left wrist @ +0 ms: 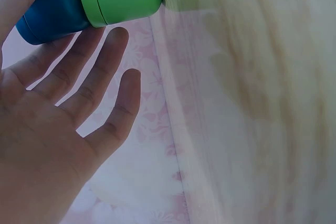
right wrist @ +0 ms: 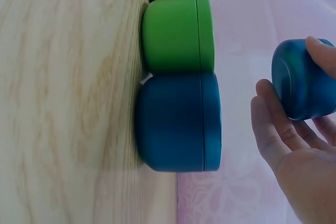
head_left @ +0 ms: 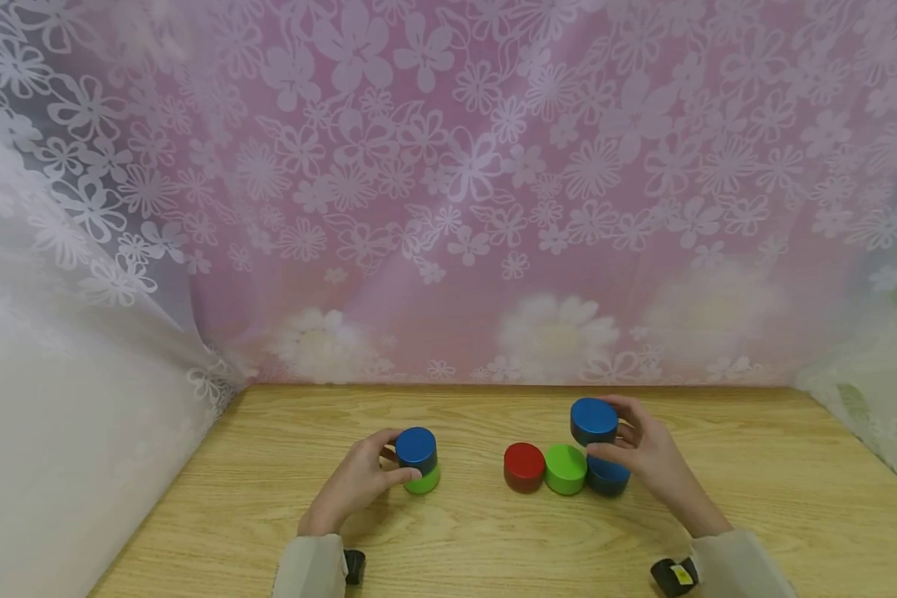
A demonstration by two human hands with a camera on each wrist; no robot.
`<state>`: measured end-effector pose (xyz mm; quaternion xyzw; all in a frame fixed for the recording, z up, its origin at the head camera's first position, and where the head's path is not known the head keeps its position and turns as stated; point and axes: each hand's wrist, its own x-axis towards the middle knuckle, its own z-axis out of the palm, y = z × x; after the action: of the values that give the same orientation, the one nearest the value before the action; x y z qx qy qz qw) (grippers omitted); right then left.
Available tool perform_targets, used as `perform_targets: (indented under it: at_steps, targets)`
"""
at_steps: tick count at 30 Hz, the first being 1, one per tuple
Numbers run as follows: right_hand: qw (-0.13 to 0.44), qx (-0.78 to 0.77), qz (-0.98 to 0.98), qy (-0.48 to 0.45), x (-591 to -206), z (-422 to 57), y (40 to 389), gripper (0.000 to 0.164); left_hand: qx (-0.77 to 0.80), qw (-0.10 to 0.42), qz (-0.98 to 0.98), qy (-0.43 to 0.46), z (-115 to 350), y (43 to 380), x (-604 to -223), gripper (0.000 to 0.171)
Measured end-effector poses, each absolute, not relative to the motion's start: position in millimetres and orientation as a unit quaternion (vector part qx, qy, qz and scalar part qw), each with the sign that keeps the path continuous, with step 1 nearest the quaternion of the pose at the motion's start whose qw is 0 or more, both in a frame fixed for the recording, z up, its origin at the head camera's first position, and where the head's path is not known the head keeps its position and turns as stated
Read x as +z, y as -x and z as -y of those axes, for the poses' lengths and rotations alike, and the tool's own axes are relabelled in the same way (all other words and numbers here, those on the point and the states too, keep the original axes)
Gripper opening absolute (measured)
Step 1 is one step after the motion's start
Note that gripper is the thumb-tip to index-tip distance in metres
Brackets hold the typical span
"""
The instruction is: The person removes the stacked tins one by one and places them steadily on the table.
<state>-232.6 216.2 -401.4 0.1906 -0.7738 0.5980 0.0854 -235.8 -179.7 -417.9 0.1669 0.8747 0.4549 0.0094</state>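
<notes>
On the left of the table, my left hand (head_left: 353, 482) grips a round blue lidded tin (head_left: 416, 449), thumb in front and fingers behind. That tin sits on a green tin (head_left: 423, 482), their faces meeting in the left wrist view. My right hand (head_left: 656, 458) holds another blue tin (head_left: 594, 421) between thumb and fingers, raised and slightly tilted. Below it stands a third blue tin (right wrist: 176, 124), partly covered by the right thumb in the head view. A gap separates the held tin from this row in the right wrist view.
Left of the lower blue tin, a green tin (head_left: 565, 470) and a red tin (head_left: 524, 468) stand side by side in a row. All rest on a wood-grain table (head_left: 463, 548). A pink floral curtain (head_left: 448, 208) hangs behind, with pale cloth at both sides.
</notes>
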Motion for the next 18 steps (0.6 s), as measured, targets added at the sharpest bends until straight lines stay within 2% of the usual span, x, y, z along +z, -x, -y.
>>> perform_targets:
  at_steps: [18]
  targets:
    - [0.108, 0.549, 0.813, -0.162, -406, -239, 230, 0.063, 0.461, 0.012, -0.871, -0.169, 180, 236, -418, 0.056]
